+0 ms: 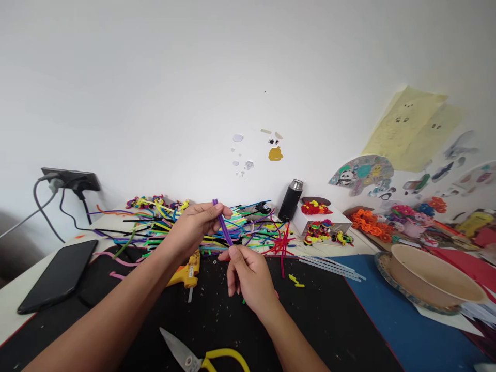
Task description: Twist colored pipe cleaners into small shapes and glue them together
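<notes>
Purple pipe cleaners (pixel 224 227) stretch between my two hands above the black mat. My left hand (pixel 199 222) pinches them close to their upper end. Lower down, my right hand (pixel 248 274) grips their bottom end between thumb and finger. Behind the hands lies a wide pile of loose pipe cleaners (pixel 155 230) in many colours. A yellow glue gun (pixel 189 271) rests on the mat below my left wrist, partly covered by the forearm. Scissors with yellow handles (pixel 194 359) lie at the front edge of the view.
A black phone (pixel 58 276) lies at the left. Toward the back stand a black bottle (pixel 290 201) and a white box (pixel 306 225) with small figures. Glue sticks (pixel 329 266) and a beige bowl (pixel 434 276) are at the right. A power strip (pixel 72 180) hangs on the wall.
</notes>
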A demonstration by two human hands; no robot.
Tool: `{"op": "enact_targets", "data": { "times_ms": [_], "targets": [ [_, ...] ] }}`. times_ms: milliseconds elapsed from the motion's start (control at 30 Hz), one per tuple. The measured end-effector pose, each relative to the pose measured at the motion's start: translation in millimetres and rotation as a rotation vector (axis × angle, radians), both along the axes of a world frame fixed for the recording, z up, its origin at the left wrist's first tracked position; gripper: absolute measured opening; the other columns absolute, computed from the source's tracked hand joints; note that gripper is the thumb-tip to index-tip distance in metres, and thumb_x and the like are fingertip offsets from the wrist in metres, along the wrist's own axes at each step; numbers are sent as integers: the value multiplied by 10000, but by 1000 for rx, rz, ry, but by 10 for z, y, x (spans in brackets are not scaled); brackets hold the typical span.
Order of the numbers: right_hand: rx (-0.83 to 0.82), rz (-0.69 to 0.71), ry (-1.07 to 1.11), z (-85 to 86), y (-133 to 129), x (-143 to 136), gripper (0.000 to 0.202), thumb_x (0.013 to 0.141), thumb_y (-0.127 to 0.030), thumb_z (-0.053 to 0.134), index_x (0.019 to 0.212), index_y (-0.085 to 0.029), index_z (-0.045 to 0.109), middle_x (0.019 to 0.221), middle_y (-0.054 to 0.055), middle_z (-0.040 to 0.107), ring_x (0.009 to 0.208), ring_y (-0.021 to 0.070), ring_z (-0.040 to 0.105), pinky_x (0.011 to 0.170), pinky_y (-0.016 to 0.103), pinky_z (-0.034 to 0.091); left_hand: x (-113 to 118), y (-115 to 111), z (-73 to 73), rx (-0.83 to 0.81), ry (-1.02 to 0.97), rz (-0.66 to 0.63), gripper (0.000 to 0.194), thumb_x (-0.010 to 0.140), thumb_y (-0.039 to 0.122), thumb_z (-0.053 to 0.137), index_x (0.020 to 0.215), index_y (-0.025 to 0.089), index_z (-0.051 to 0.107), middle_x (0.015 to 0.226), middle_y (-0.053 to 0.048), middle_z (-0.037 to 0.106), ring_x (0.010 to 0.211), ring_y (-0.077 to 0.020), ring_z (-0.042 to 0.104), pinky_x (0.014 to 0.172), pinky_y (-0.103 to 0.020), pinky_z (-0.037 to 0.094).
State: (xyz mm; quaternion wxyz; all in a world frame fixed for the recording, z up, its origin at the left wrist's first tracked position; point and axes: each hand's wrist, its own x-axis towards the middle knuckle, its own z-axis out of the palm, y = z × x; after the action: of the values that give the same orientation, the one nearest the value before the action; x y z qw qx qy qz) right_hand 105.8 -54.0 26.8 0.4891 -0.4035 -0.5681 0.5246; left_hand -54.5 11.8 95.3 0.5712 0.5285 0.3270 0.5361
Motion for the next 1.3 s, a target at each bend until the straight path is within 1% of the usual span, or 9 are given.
{"op": "enact_targets", "data": {
  "times_ms": [133,233,367,500,633,767,1000,1167,1300],
  "targets": [
    [28,9,-21,10,-18,-6,584,988,-671,489,958,-140,731,476,-50,532,358,82,490,389,176,322,-50,17,29,-8,-47,6,371,751,486,831,779,119,787,562,-11,547,538,-102,431,512,-229,320],
    [55,6,-58,6,-28,-15,578,995,-666,481,925,-150,732,435,-69,473,365,88,485,425,184,349,-51,19,19,-22,-70,-1,367,750,474,843,782,112,789,563,-10,552,535,-95,434,506,-219,329],
    [74,-13,-79,-18,-41,-27,570,993,-666,487,892,-160,728,425,-77,437,363,91,480,439,194,350,-38,44,0,-62,-101,-18,354,744,442,867,799,100,794,670,-42,636,542,-80,454,496,-204,358],
    [74,-21,-47,-12,-63,-31,565,990,-671,487,898,-165,722,439,-71,453,368,95,481,433,196,355,-50,73,-14,-117,-142,-84,364,719,418,899,855,95,804,750,-61,687,534,-66,469,467,-185,374],
    [68,-26,-23,29,-83,-29,582,983,-684,485,924,-162,735,437,-76,436,361,96,476,427,198,365,-102,67,-49,-140,-169,-208,377,677,371,940,924,115,817,784,-72,718,573,-76,538,525,-174,444],
    [80,-49,-35,55,-90,-27,581,989,-675,481,953,-161,748,435,-77,425,365,101,484,433,202,367,-125,38,-72,-137,-45,-308,366,665,371,946,906,124,825,802,-99,744,629,-114,593,595,-208,487],
    [122,-93,-63,65,-92,-28,562,1000,-652,481,979,-168,766,436,-75,429,370,100,489,455,210,385,-69,29,-98,-34,241,-344,422,679,522,899,802,129,809,631,-33,663,545,-100,500,530,-212,391],
    [104,-75,-28,92,-110,-26,557,1000,-645,488,1002,-162,765,442,-69,454,370,97,482,447,209,376,-39,22,-147,11,298,-312,410,766,540,829,698,145,743,544,-14,619,507,-114,514,533,-229,398],
    [62,-53,41,146,-138,-17,601,982,-682,477,1027,-147,747,483,-55,502,370,94,487,408,201,348,-26,4,-127,67,316,-246,413,791,536,807,682,147,721,567,-15,627,519,-116,525,536,-232,408]
  ]
}}
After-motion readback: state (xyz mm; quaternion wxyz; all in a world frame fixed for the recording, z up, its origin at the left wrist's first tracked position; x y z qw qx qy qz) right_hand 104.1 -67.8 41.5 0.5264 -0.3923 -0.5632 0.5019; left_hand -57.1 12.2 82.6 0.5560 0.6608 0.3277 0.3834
